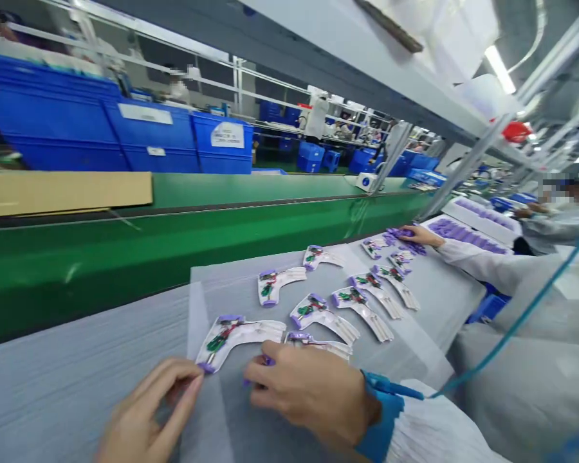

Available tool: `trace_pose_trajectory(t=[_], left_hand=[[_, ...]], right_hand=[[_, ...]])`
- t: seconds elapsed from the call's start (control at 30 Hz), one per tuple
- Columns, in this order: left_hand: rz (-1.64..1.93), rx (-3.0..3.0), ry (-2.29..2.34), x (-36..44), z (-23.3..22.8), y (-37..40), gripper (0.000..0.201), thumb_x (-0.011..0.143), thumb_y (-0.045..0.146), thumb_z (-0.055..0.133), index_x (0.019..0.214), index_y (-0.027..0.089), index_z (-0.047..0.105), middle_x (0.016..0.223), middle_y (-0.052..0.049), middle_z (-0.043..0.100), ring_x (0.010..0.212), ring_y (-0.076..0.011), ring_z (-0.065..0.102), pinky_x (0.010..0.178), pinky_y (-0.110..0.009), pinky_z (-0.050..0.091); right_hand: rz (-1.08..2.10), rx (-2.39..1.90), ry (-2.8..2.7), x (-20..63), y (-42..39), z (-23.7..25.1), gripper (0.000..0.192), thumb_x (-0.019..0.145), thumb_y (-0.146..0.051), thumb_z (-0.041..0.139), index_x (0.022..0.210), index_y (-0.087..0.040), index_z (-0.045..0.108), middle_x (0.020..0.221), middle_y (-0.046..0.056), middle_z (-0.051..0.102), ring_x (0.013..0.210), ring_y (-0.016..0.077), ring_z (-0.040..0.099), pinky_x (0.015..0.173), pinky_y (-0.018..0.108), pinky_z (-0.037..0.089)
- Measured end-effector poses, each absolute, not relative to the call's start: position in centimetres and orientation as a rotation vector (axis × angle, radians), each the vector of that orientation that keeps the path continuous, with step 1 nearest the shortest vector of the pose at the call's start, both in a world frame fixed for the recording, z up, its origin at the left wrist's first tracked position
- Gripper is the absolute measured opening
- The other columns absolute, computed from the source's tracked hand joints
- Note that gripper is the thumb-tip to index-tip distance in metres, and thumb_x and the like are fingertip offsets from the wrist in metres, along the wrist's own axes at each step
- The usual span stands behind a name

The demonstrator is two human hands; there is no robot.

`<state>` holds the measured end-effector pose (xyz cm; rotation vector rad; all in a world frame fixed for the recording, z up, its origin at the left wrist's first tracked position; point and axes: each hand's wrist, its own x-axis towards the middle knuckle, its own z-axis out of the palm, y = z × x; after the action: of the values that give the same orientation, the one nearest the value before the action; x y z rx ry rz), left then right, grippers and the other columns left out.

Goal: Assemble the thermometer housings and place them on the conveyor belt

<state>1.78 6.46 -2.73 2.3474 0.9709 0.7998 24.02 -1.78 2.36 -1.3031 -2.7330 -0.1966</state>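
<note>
The left hand (147, 415) lies on the grey worktop (77, 379), fingers loosely curled, fingertips touching the purple end of the nearest white assembly (236, 337); its grip holds nothing. Just right of that assembly, the right hand (309, 392) pinches a small purple part (267, 362) against the next assembly (321, 345). Further assemblies (352, 302) lie beyond, towards a co-worker's hand (417, 235).

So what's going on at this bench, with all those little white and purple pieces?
A person is working on a grey mat beside a green conveyor. Their left hand touches the purple tip of the nearest white part, and their right hand, with a blue wrist strap, pinches a small purple piece. More such parts lie in rows. Further along, a co-worker's hand reaches a purple pile.
</note>
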Motion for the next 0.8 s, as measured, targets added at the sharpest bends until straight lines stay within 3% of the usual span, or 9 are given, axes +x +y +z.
trace_pose_trajectory(t=[0.1,0.23,0.37,0.47,0.53,0.6,0.67,0.8], left_hand=[[0.754,2.243,1.035,1.5,-2.8,5.7,0.017,0.088,0.039,0.047,0.094,0.025,0.054,0.081,0.001,0.062,0.062,-0.0134,0.058,0.054,-0.020,0.047],[0.708,2.191,1.001,1.4,-3.5,4.5,0.018,0.090,0.027,0.041,0.105,0.023,0.050,0.086,0.000,0.059,0.062,-0.0127,0.057,0.056,-0.020,0.046],[0.638,2.185,0.903,1.4,-3.8,3.6,0.025,0.089,0.017,0.035,0.111,0.022,0.047,0.099,-0.004,0.057,0.067,-0.0126,0.057,0.058,-0.021,0.046],[0.572,2.186,0.879,1.5,-3.8,3.4,0.028,0.091,0.018,0.035,0.116,0.023,0.046,0.109,-0.005,0.056,0.068,-0.0124,0.056,0.059,-0.021,0.046],[0.567,2.183,0.904,1.5,-3.9,3.5,0.029,0.091,0.021,0.037,0.118,0.024,0.047,0.107,-0.005,0.057,0.064,-0.0118,0.055,0.059,-0.022,0.047],[0.604,2.172,0.932,1.5,-4.1,3.6,0.029,0.092,0.023,0.038,0.119,0.024,0.048,0.105,-0.004,0.057,0.060,-0.0108,0.054,0.058,-0.022,0.047],[0.655,2.187,0.956,1.4,-4.2,3.6,0.029,0.092,0.025,0.037,0.118,0.023,0.049,0.105,-0.004,0.056,0.058,-0.0100,0.054,0.058,-0.022,0.048],[0.661,2.391,0.912,1.6,-4.1,2.4,0.024,0.093,0.025,0.038,0.112,0.023,0.052,0.104,-0.005,0.057,0.076,-0.0148,0.063,0.067,-0.024,0.051]], right_hand=[[-0.310,-1.119,-2.950,21.8,-2.0,2.0,0.014,0.076,-0.026,0.071,0.071,-0.020,0.060,0.079,0.003,0.056,0.077,0.0170,0.051,0.067,0.032,0.049],[-0.243,-1.107,-2.952,20.2,-1.4,1.9,0.013,0.075,-0.021,0.072,0.071,-0.019,0.061,0.078,0.004,0.059,0.083,0.0205,0.055,0.069,0.036,0.051],[-0.129,-0.982,-2.941,21.6,-1.0,3.5,0.011,0.076,-0.019,0.072,0.074,-0.023,0.061,0.101,0.000,0.063,0.114,0.0260,0.049,0.091,0.044,0.047],[0.052,-1.186,-2.764,23.8,-1.9,4.0,0.020,0.077,-0.008,0.066,0.086,-0.025,0.062,0.115,0.001,0.060,0.125,0.0280,0.042,0.105,0.049,0.038],[0.227,-1.422,-2.471,24.2,-3.5,2.9,0.030,0.078,-0.002,0.059,0.094,-0.028,0.063,0.111,0.001,0.062,0.119,0.0261,0.050,0.100,0.045,0.044],[0.320,-1.630,-2.145,23.2,-5.4,0.7,0.037,0.082,-0.002,0.051,0.103,-0.030,0.061,0.104,0.002,0.064,0.102,0.0222,0.061,0.083,0.037,0.055],[0.326,-1.742,-1.958,21.2,-6.9,-1.8,0.038,0.083,-0.002,0.049,0.114,-0.024,0.056,0.102,0.006,0.064,0.090,0.0210,0.065,0.070,0.032,0.058],[0.327,-1.771,-1.970,18.4,-6.9,-4.4,0.041,0.082,-0.003,0.057,0.116,-0.025,0.054,0.109,0.004,0.063,0.088,0.0218,0.065,0.071,0.033,0.057]])
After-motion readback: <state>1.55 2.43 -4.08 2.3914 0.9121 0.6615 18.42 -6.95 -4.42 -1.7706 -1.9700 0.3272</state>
